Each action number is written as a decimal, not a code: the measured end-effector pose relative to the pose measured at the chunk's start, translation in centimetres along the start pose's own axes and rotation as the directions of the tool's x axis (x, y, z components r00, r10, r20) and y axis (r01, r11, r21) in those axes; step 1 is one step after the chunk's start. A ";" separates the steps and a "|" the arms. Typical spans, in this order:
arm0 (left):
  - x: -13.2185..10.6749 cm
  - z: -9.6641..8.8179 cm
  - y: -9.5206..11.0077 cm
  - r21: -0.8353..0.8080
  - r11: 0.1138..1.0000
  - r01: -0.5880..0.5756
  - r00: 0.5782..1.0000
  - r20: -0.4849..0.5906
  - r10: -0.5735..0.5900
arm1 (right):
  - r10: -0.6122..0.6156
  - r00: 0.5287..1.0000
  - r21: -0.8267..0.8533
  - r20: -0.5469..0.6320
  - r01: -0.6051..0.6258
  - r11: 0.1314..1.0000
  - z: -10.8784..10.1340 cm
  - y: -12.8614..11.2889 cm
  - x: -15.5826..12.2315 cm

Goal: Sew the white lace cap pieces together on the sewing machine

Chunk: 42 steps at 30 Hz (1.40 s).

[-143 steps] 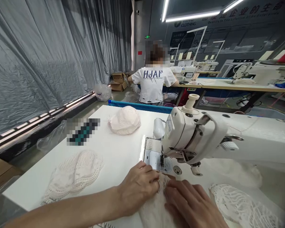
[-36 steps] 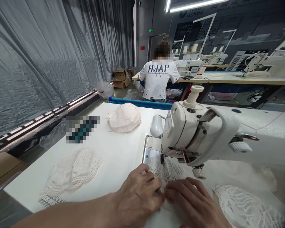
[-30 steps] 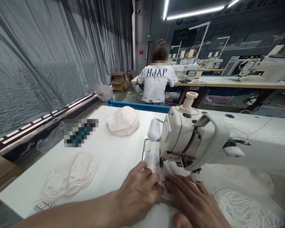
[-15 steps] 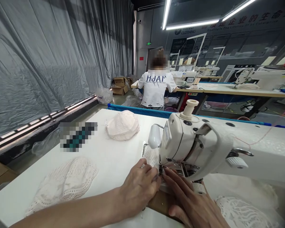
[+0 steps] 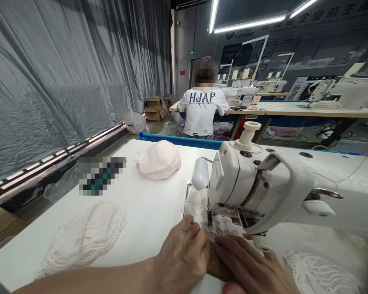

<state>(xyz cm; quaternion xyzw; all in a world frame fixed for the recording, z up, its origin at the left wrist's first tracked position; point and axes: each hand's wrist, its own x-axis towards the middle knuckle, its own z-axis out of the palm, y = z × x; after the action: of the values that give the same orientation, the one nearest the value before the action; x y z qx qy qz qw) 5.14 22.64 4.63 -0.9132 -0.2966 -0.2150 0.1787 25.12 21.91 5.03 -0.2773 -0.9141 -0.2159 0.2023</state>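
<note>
A white sewing machine (image 5: 233, 175) stands on the right of the white table, with white lace fabric (image 5: 196, 204) lying under its needle area. My left hand (image 5: 185, 249) is closed on the near left edge of this lace, its fingers curled and their tips partly hidden. Just right of it, my right hand (image 5: 251, 261) rests on the lace with fingers stretched out and lying flat, close in front of the presser foot (image 5: 210, 218). A brownish patch of the work surface shows between the hands.
A pale fabric cup (image 5: 159, 160) lies at the back of the table, and a folded lace piece (image 5: 86, 237) at the left. More white lace (image 5: 322, 271) sits at the right. A blurred-out dark item (image 5: 102, 177) lies by the left edge. Ahead, a person in a white shirt (image 5: 204, 110) sits at another table.
Both hands have drawn slightly back toward me from the needle, and more of the lace shows under the machine head. The view has shifted a little.
</note>
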 end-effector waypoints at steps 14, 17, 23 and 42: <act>0.3 0.7 -0.8 0.088 0.994 0.069 0.998 -0.016 -0.067 | 0.032 0.999 -0.102 0.037 -0.028 0.994 0.8 0.2 -0.5; 0.5 0.7 -1.5 0.098 0.993 0.066 0.997 0.031 -0.069 | 0.051 0.998 -0.079 0.028 -0.049 0.996 0.9 0.5 -0.7; 1.3 1.3 -3.2 0.053 0.997 0.050 0.997 0.053 -0.053 | 0.172 0.985 0.001 -0.005 -0.172 0.985 1.1 0.6 -0.9; -7.1 -9.3 1.5 -0.070 0.996 -0.055 0.947 0.313 0.075 | 0.106 0.978 0.432 -0.181 -0.018 0.902 0.1 -4.4 0.4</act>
<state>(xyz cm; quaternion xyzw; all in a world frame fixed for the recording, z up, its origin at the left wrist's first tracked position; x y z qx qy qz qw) -1.79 14.00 8.70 -0.9500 -0.2845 -0.0693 0.1084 22.19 18.75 3.91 -0.2320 -0.9048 -0.0301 0.3558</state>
